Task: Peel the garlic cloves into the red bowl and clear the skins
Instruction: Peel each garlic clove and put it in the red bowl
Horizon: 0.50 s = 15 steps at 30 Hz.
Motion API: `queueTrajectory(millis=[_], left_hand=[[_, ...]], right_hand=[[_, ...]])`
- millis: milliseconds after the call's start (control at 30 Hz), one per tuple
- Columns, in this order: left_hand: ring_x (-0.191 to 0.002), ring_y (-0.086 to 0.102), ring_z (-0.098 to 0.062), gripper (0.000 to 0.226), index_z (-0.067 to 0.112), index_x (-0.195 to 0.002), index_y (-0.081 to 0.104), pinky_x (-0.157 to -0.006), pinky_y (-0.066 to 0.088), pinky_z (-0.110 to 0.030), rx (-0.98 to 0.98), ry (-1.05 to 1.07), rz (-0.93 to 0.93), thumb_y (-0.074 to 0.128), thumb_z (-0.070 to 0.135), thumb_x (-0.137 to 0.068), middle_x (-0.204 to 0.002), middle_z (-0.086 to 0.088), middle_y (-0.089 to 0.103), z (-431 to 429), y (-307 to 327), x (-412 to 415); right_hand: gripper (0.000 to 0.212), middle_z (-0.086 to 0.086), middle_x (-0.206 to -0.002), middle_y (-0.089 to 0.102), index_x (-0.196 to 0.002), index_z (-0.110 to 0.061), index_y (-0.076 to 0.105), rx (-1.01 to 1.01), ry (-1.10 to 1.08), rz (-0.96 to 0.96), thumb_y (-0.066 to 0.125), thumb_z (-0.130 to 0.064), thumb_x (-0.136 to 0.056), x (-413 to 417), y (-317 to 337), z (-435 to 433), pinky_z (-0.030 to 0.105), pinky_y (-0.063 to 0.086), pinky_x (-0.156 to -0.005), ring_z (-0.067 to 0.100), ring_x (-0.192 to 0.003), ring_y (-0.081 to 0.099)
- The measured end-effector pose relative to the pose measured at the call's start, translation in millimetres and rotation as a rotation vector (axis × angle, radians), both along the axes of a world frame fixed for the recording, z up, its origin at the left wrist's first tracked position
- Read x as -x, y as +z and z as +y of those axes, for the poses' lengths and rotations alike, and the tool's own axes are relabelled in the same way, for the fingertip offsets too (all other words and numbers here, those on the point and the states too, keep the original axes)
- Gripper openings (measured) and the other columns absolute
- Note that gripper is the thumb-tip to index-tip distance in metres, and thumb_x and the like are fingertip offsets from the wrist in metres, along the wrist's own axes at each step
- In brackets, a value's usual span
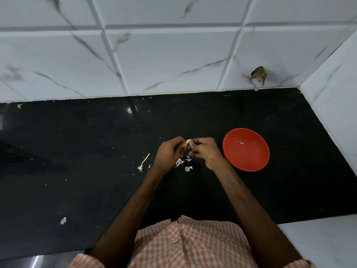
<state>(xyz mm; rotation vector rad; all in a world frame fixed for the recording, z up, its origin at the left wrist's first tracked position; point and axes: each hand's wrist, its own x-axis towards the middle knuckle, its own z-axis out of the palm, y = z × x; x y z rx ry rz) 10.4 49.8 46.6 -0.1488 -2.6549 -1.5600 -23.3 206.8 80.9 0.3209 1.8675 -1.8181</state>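
Black bench (pixel 77 147): left hand (pixel 170 154) and right hand (pixel 207 151) pinch garlic clove (pixel 189 141) above loose skins (pixel 181 162). Clove is small, light, likely slippery; grip its ends, tear papery skin.

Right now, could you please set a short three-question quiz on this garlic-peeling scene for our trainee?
1. True or false: the round red plastic bowl sits beside the person's left hand.
2. What do both hands pinch between them? A a steel knife; B a pale garlic clove; C a wooden spoon.
3. Fill the gap: the loose white papery skins lie on the glossy black ____ below the hands.
Key: 1 false, it sits beside the right hand; 2 B; 3 counter.
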Motion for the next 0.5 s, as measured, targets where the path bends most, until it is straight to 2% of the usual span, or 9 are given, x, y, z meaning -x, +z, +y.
queueTrajectory(millis=[67, 133, 200, 267, 333, 400, 500], left_hand=[[-0.065, 0.055, -0.01, 0.015, 0.017, -0.087, 0.062, -0.06, 0.046, -0.033, 0.151, -0.018, 0.08, 0.054, 0.026, -0.097, -0.07, 0.009, 0.06, -4, 1, 1], [-0.069, 0.055, -0.01, 0.016, 0.018, -0.089, 0.062, -0.062, 0.047, -0.033, 0.197, -0.04, 0.111, 0.053, 0.028, -0.098, -0.072, 0.01, 0.06, -6, 1, 4], [-0.067, 0.057, -0.011, 0.018, 0.015, -0.089, 0.064, -0.062, 0.048, -0.033, -0.005, -0.041, 0.061, 0.053, 0.024, -0.099, -0.071, 0.007, 0.061, -2, 1, 4], [-0.061, 0.054, -0.008, 0.021, 0.011, -0.085, 0.063, -0.059, 0.046, -0.024, -0.352, 0.02, -0.099, 0.052, 0.015, -0.102, -0.067, 0.006, 0.059, 7, 6, -1], [-0.052, 0.044, -0.003, 0.026, 0.012, -0.082, 0.059, -0.049, 0.036, -0.017, -0.606, 0.103, -0.296, 0.047, 0.013, -0.105, -0.061, 0.008, 0.051, 16, 14, -6], [-0.049, 0.033, -0.003, 0.03, 0.017, -0.079, 0.057, -0.043, 0.023, -0.017, -0.698, 0.154, -0.426, 0.044, 0.017, -0.106, -0.059, 0.009, 0.045, 16, 18, -8], [-0.05, 0.03, -0.003, 0.031, 0.021, -0.078, 0.057, -0.042, 0.021, -0.016, -0.757, 0.182, -0.468, 0.043, 0.018, -0.106, -0.061, 0.008, 0.042, 11, 20, -5]], right_hand=[[0.015, 0.007, -0.085, 0.069, -0.087, -0.005, 0.069, 0.072, -0.041, -0.153, 0.06, -0.003, -0.099, 1, 1, -1, 0.021, 0.057, -0.061, 0.015, -0.08, 0.067], [0.017, 0.005, -0.081, 0.065, -0.085, -0.003, 0.067, 0.187, -0.067, -0.295, 0.059, -0.004, -0.1, 1, 2, 1, 0.02, 0.057, -0.058, 0.012, -0.076, 0.064], [0.017, 0.002, -0.08, 0.066, -0.087, -0.005, 0.068, 0.254, -0.059, -0.337, 0.058, -0.008, -0.101, 0, 2, 4, 0.019, 0.057, -0.059, 0.01, -0.075, 0.062], [0.012, 0.002, -0.085, 0.069, -0.093, -0.007, 0.07, 0.222, -0.051, -0.222, 0.061, -0.01, -0.099, -2, 1, 3, 0.02, 0.054, -0.061, 0.01, -0.079, 0.064], [0.006, 0.003, -0.09, 0.073, -0.096, -0.011, 0.072, 0.081, -0.042, 0.026, 0.066, -0.009, -0.096, -5, 0, 0, 0.02, 0.052, -0.063, 0.011, -0.083, 0.068], [0.01, 0.001, -0.092, 0.074, -0.094, -0.015, 0.073, -0.001, -0.014, 0.232, 0.068, -0.006, -0.093, -7, -2, -2, 0.02, 0.051, -0.061, 0.008, -0.082, 0.069], [0.019, 0.004, -0.097, 0.075, -0.098, -0.015, 0.073, 0.016, 0.009, 0.341, 0.066, 0.002, -0.093, -10, -1, -2, 0.019, 0.053, -0.061, 0.008, -0.085, 0.07]])
